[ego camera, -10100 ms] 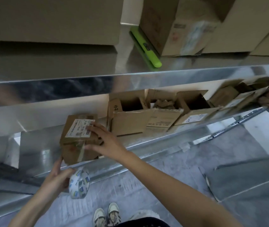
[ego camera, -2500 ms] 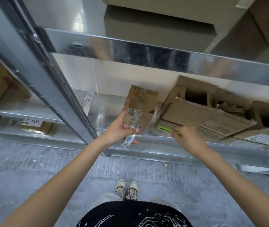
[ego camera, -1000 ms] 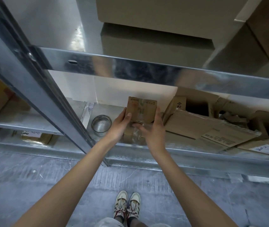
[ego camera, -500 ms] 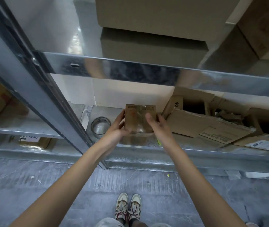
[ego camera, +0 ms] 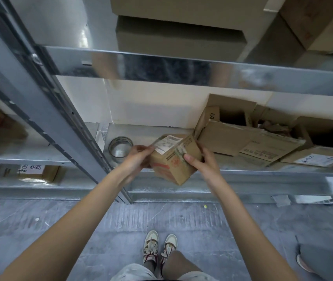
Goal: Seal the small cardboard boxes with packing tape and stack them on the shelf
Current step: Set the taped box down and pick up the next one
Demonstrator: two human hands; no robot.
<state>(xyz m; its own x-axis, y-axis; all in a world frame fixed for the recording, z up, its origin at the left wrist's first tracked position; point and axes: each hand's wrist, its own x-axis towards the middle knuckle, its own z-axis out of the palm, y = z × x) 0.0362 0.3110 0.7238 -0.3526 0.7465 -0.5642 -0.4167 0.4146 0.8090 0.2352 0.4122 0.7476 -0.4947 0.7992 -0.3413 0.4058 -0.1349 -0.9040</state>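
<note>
A small brown cardboard box (ego camera: 172, 161) with a white label on top is tilted in the air just above the front edge of the lower metal shelf (ego camera: 242, 175). My left hand (ego camera: 136, 157) grips its left side and my right hand (ego camera: 199, 162) grips its right side, thumb across the taped front. A roll of clear packing tape (ego camera: 120, 147) lies on the shelf just left of my left hand.
Several open, unsealed cardboard boxes (ego camera: 248, 136) crowd the shelf to the right. A slanted steel upright (ego camera: 60, 110) stands at the left. Large boxes (ego camera: 182, 33) sit on the upper shelf. Another small box (ego camera: 38, 173) lies on the lower left shelf. My feet stand on the grey floor.
Both hands have lifted the small box off the shelf, pulled it toward me and turned it so its labelled face shows. The tape roll stays where it lay.
</note>
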